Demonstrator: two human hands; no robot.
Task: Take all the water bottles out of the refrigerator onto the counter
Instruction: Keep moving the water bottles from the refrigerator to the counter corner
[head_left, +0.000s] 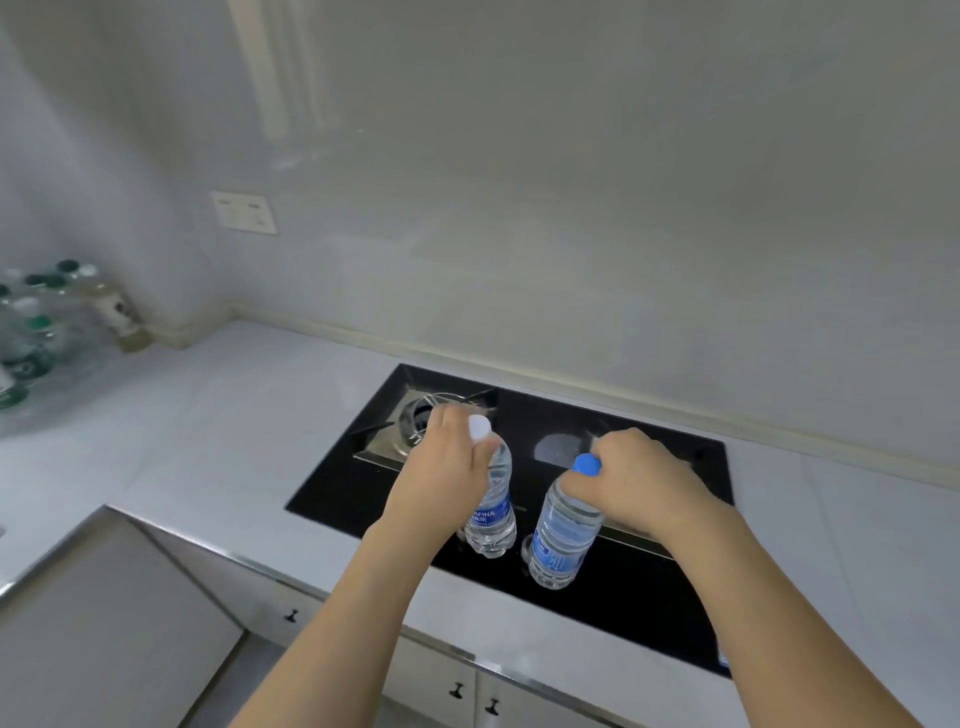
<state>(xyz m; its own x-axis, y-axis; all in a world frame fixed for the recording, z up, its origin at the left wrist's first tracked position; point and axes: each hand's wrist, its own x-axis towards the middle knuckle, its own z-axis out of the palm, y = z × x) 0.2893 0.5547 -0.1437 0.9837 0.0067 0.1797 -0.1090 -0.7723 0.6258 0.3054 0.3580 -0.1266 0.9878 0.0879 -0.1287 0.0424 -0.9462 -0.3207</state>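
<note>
Landmark: black glass cooktop (613, 613), set into the white counter (218, 426).

Far left of cooktop, at the counter's back corner: cluster of clear bottles with green caps (31, 322), blurred; count not readable; risk here low unless the pile is nudged.

Left half of cooktop, near its front edge: white-capped water bottle (491, 512), blue label, upright or nearly so, base at or just above the glass, contact not certain; gripped high on the neck and shoulder by the left hand (447, 467), fingers curled round it; behind it a steel burner ring (415, 421). Risk: release before the base is flat, so a topple toward the burner or off the front edge; smooth glass offers little grip to a wet base.

Right of that, just beside it, also on the front part of cooktop: blue-capped water bottle (563, 530), larger, leaning slightly left, base apparently on the glass; held round the neck below the cap by the right hand (639, 483), fingers closed on it. Risk: lean left uncorrected on release, so a knock against the white-capped neighbour and both down; bottles parked on a cooking surface rather than plain counter, a hazard if a burner is lit.

Refrigerator: not in view; remaining bottles unknown.
</note>
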